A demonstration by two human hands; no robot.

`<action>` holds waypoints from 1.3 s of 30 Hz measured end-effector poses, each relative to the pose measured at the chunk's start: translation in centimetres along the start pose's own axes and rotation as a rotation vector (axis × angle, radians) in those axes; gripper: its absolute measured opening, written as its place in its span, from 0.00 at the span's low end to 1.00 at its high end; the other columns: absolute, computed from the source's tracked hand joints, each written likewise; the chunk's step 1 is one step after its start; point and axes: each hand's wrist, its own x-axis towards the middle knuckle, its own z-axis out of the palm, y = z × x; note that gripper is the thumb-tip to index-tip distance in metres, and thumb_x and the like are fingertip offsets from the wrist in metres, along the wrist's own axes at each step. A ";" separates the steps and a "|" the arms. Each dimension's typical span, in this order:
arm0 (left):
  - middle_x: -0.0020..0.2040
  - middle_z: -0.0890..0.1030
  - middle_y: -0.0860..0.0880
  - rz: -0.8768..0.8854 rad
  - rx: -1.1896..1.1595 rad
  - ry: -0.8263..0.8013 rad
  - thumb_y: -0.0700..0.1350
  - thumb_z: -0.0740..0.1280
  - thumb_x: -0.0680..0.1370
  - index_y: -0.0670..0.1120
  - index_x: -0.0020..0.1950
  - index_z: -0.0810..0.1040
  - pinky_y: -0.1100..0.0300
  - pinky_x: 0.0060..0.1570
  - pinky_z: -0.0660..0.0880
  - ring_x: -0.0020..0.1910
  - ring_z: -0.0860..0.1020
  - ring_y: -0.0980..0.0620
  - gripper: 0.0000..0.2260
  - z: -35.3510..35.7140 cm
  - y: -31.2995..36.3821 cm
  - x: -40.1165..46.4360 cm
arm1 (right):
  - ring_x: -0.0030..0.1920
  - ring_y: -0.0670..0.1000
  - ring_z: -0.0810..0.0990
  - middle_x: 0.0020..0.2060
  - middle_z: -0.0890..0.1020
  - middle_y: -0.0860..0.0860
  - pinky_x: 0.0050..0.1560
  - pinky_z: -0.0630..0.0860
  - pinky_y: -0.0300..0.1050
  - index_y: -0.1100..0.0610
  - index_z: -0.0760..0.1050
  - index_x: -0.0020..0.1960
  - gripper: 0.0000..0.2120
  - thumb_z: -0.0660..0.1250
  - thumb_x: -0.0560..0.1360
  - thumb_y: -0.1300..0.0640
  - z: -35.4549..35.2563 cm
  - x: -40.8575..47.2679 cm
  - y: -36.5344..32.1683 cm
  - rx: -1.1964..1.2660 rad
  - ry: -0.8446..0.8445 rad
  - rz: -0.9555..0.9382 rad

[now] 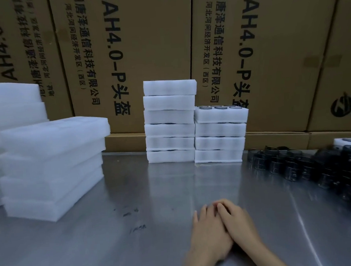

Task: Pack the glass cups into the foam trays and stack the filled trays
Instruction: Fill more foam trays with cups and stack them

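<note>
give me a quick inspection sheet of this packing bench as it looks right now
surface: metal table, reflective, with dark scuff marks near the middle.
job's things: taller stack of filled trays with six layers; shorter stack with four, cups showing on top; empty foam trays piled at the left; loose dark glass cups crowded at the right; a partly seen tray at the right edge.
clutter: nothing seen.
hands: left hand and right hand lie flat on the table, overlapping, holding nothing.
cables: nothing seen.
surroundings: printed cardboard boxes form a wall behind.
</note>
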 end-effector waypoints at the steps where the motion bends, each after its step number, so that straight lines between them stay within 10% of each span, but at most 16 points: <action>1: 0.75 0.60 0.49 0.009 -0.023 0.008 0.46 0.53 0.80 0.48 0.76 0.58 0.49 0.74 0.47 0.74 0.56 0.50 0.24 -0.5 0.2 -0.4 | 0.54 0.48 0.78 0.51 0.82 0.45 0.54 0.72 0.43 0.49 0.77 0.52 0.11 0.56 0.80 0.55 0.0 -1.0 -0.3 -0.019 0.006 0.006; 10: 0.43 0.81 0.50 0.395 0.249 0.220 0.45 0.65 0.68 0.48 0.41 0.82 0.59 0.52 0.70 0.43 0.79 0.49 0.06 -2.6 -0.3 -4.1 | 0.63 0.47 0.73 0.64 0.75 0.45 0.55 0.67 0.40 0.43 0.65 0.69 0.17 0.51 0.81 0.49 -1.5 -7.7 -0.9 -0.164 0.003 -0.067; 15: 0.49 0.82 0.49 0.503 0.636 0.340 0.53 0.70 0.62 0.50 0.45 0.81 0.52 0.58 0.75 0.47 0.80 0.48 0.15 -7.7 -4.9 -4.1 | 0.68 0.46 0.65 0.68 0.69 0.43 0.65 0.61 0.38 0.48 0.65 0.68 0.18 0.53 0.80 0.45 -1.5 -8.2 -1.1 -0.485 -0.046 -0.177; 19: 0.72 0.64 0.42 0.009 0.859 0.478 0.51 0.65 0.73 0.46 0.69 0.67 0.46 0.68 0.59 0.70 0.63 0.40 0.26 -17.6 -10.3 -1.7 | 0.70 0.46 0.60 0.70 0.64 0.42 0.68 0.57 0.40 0.47 0.61 0.69 0.19 0.50 0.80 0.45 -1.4 -8.3 -1.1 -0.540 -0.077 -0.179; 23: 0.75 0.55 0.40 -0.550 0.897 0.473 0.56 0.65 0.74 0.45 0.76 0.53 0.43 0.70 0.55 0.73 0.55 0.36 0.36 -25.0 -16.1 -1.9 | 0.70 0.46 0.59 0.69 0.63 0.42 0.68 0.56 0.42 0.46 0.61 0.68 0.18 0.49 0.80 0.44 -1.2 -8.3 -1.1 -0.553 -0.083 -0.172; 27: 0.69 0.63 0.41 -0.757 0.834 0.374 0.52 0.67 0.73 0.44 0.74 0.52 0.48 0.63 0.65 0.67 0.63 0.37 0.36 -26.4 -20.5 -3.2 | 0.70 0.46 0.58 0.69 0.62 0.42 0.68 0.56 0.42 0.46 0.61 0.68 0.18 0.49 0.80 0.44 -1.2 -8.2 -1.2 -0.548 -0.083 -0.163; 31: 0.50 0.69 0.41 -0.598 0.832 0.490 0.36 0.67 0.71 0.41 0.63 0.65 0.51 0.38 0.68 0.49 0.68 0.39 0.22 -26.7 -22.4 -4.3 | 0.70 0.47 0.58 0.68 0.63 0.43 0.67 0.56 0.44 0.48 0.61 0.68 0.18 0.49 0.80 0.45 -1.2 -8.2 -1.3 -0.542 -0.093 -0.166; 39: 0.48 0.75 0.33 -0.001 0.677 0.764 0.29 0.71 0.65 0.35 0.64 0.70 0.41 0.36 0.74 0.46 0.73 0.32 0.28 -24.4 -15.1 -5.9 | 0.69 0.49 0.61 0.67 0.66 0.45 0.67 0.57 0.44 0.49 0.64 0.67 0.18 0.53 0.79 0.45 -1.2 -7.7 -0.9 -0.475 -0.072 -0.126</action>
